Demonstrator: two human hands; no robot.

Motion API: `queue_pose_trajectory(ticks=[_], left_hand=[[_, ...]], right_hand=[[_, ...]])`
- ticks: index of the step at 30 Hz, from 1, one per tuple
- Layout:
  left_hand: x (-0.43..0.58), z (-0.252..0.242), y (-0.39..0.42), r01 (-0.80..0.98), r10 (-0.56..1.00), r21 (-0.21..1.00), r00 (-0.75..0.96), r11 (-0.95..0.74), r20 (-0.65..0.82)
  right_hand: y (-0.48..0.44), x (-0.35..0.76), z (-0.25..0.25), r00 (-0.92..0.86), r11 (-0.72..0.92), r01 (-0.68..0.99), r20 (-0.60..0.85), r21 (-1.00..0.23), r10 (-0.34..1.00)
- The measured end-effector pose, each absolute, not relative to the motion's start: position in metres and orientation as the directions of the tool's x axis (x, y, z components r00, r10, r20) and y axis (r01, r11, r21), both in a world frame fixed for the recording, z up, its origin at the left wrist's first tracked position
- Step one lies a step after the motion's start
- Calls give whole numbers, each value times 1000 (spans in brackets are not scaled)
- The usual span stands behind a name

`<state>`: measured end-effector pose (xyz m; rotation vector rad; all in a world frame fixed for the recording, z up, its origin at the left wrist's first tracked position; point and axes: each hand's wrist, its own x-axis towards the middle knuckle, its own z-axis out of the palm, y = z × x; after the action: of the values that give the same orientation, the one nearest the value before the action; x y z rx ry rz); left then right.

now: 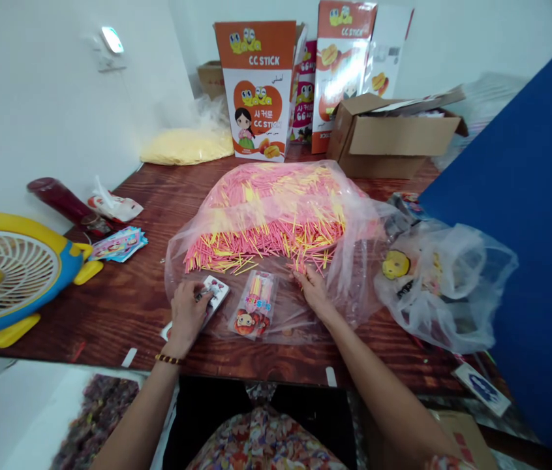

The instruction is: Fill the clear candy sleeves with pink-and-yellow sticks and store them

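A large heap of thin pink and yellow sticks (266, 235) spills from a clear plastic bag (354, 274) spread over the table. My right hand (312, 290) is at the heap's front edge, fingers closed around a few pink sticks. On the left, my left hand (188, 314) lies over a stack of white printed packets (217, 294), its thumb and fingers pinched together at the top one. Between the hands, a clear-fronted packet (254, 305) with a cartoon face and sticks inside lies flat on the plastic.
A yellow and blue fan (6, 277), a dark red bottle (65, 202) and blue packets (119, 244) are at left. Printed cartons (259, 85) and an open cardboard box (388, 140) stand behind. A plastic bag (445, 281) lies right, beside a blue panel (530, 215).
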<state>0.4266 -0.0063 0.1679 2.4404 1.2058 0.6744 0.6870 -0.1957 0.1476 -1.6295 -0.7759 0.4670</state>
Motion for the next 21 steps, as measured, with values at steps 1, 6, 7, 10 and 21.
queue_pose_trajectory(ticks=[1,6,7,10,21], left_hand=[[427,168,-4,646,819,517,522,-561,237],[427,169,5,634,829,575,537,-518,155],[427,170,6,629,828,578,539,-519,157],[423,170,6,621,834,599,531,-505,152],[415,177,0,513,897,792,432,-331,94]], right_hand=[[-197,686,149,684,-75,251,122,-965,719],[-198,687,149,708,-137,303,126,-943,695],[-197,689,149,719,-144,310,132,-940,682],[-195,695,148,738,-166,323,139,-932,661],[-210,665,153,667,-52,271,149,-961,730]])
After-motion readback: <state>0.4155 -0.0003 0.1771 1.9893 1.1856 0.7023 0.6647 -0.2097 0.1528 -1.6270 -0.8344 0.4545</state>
